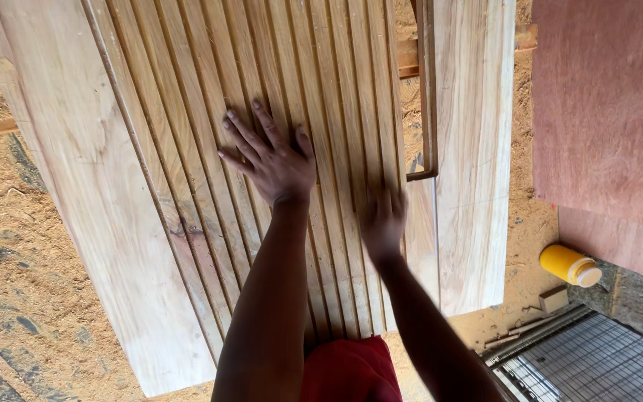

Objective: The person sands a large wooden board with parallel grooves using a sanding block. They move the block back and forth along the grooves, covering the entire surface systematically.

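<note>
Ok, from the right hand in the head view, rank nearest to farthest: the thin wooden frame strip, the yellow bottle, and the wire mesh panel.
From the right hand, which rests on the grooved panel:
1. Thin wooden frame strip, just up and right of it.
2. Yellow bottle, on the ground far right.
3. Wire mesh panel, bottom right corner.

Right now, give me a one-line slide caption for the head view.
Left hand flat and right hand blurred on a grooved wooden panel; yellow bottle lies nearby.

Under my left hand [269, 160] the grooved panel [292, 97] is pale bare wood, matt and ribbed; the flat board [91, 186] looks smooth, unfinished; sawdust floor [9, 283] rough; yellow bottle [568, 264] glossy plastic.
</note>
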